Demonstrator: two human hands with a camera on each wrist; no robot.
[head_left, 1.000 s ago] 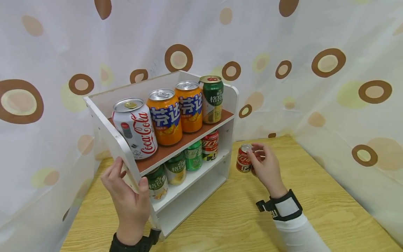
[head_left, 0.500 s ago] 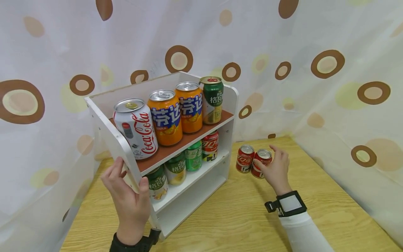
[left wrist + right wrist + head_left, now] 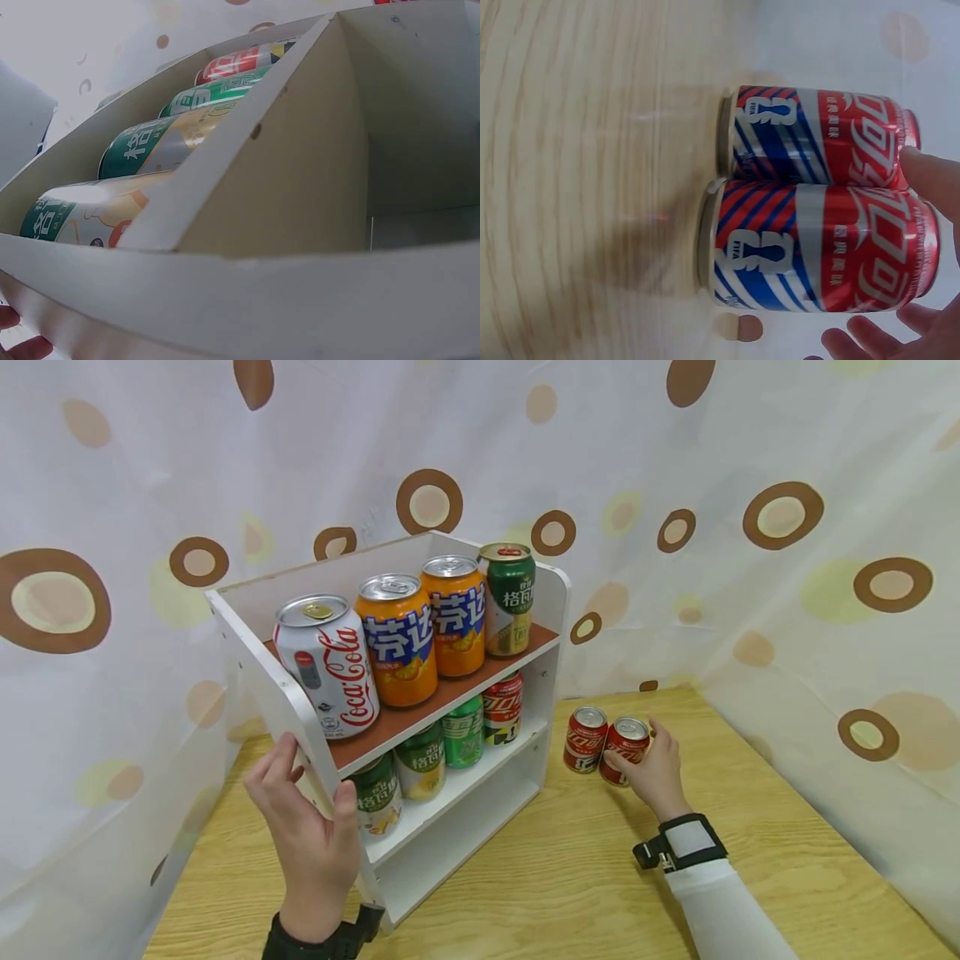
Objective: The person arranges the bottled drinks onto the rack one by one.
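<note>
A white tabletop shelf stands angled on the table. My left hand grips its near side panel, thumb at the front edge and fingers along the outer face. In the left wrist view, fingertips show at the lower left. To the right of the shelf, two small red cola cans stand upright side by side. My right hand holds the right one, thumb on its front and fingers behind it. The left can stands close beside it. In the right wrist view, my thumb lies near the can tops.
The top shelf carries a white Coca-Cola can, two orange soda cans and a green can. Below are two more green-and-white cans, a bright green can and a red can. A patterned curtain hangs behind.
My right hand has moved rightward from in front of the red cans to the right can, and its fingers have closed around it. The left hand keeps its place on the shelf.
</note>
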